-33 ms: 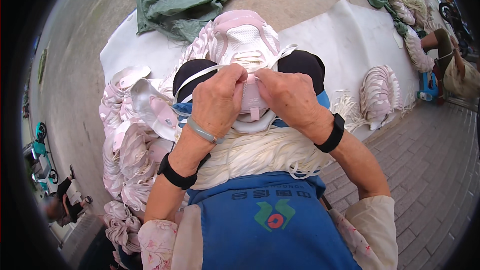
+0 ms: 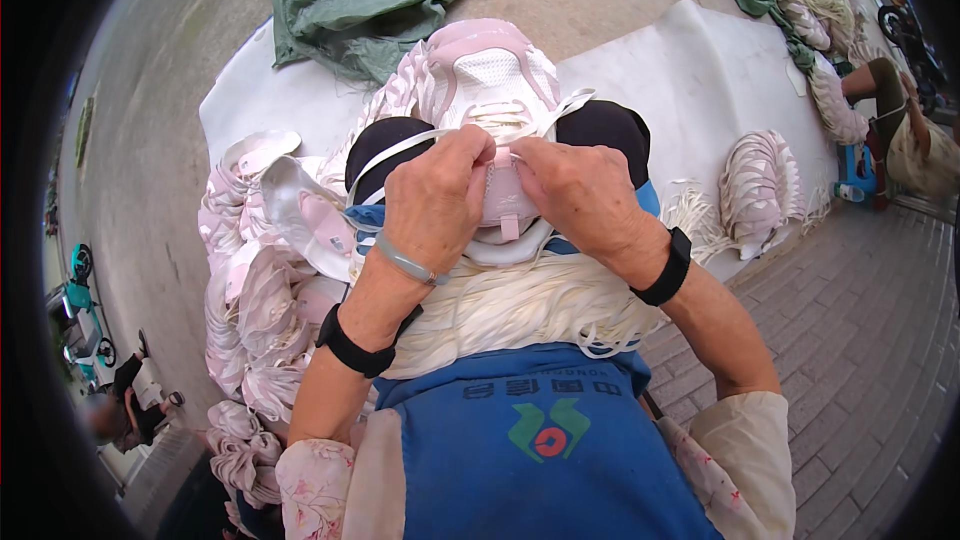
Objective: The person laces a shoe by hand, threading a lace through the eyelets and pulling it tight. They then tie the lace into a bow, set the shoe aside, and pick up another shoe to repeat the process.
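A pink and white shoe upper [image 2: 490, 75] lies between my knees, its toe pointing away from me and its tongue with a pull tab [image 2: 510, 227] toward me. White lace crosses its lower eyelets. My left hand [image 2: 437, 195] is closed in a pinch at the left eyelet edge, a flat white shoelace [image 2: 393, 151] trailing out to its left. Opposite it, my right hand [image 2: 587, 192] pinches at the right eyelet edge, where another length of lace loops up behind the fingers. The fingertips nearly meet over the tongue and hide the lace ends.
A thick bundle of cream laces [image 2: 510, 310] lies across my lap above a blue apron [image 2: 540, 480]. Stacked shoe uppers [image 2: 265, 310] crowd my left; another stack [image 2: 762, 190] sits right on a white sheet [image 2: 680, 70]. Green tarp [image 2: 375, 0] lies ahead. A person [image 2: 915, 135] sits far right.
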`<state>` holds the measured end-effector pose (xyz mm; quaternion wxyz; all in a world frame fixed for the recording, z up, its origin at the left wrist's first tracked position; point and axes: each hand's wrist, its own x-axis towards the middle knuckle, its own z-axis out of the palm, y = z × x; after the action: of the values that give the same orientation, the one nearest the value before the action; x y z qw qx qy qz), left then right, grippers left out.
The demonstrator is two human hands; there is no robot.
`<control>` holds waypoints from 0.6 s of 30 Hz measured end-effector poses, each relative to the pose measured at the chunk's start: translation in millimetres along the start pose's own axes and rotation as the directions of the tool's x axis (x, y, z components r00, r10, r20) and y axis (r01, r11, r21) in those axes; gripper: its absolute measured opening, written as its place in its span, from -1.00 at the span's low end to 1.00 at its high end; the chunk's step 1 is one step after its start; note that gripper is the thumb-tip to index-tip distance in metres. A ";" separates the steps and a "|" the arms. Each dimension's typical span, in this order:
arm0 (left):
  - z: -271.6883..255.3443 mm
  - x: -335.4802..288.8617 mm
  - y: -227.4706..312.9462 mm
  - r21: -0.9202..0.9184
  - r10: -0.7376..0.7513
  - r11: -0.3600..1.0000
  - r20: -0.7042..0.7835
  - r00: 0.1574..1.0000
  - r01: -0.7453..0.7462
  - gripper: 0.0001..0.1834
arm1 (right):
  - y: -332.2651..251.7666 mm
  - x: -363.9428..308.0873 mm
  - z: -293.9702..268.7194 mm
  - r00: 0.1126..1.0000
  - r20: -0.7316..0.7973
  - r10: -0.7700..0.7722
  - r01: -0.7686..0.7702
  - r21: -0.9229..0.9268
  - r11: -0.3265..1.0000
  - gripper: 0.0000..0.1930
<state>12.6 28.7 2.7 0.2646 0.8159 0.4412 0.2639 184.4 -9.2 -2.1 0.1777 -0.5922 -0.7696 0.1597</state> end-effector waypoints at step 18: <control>-2.1 -4.7 15.0 0.113 0.035 0.993 -0.050 0.998 -0.029 -0.80 | 4.9 4.1 -20.0 0.993 -0.066 -0.100 0.103 0.031 0.994 -0.91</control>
<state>17.7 18.0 13.2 0.2025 0.8292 0.4491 0.2640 196.8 -3.3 13.7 0.2204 -0.5539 -0.7897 0.1446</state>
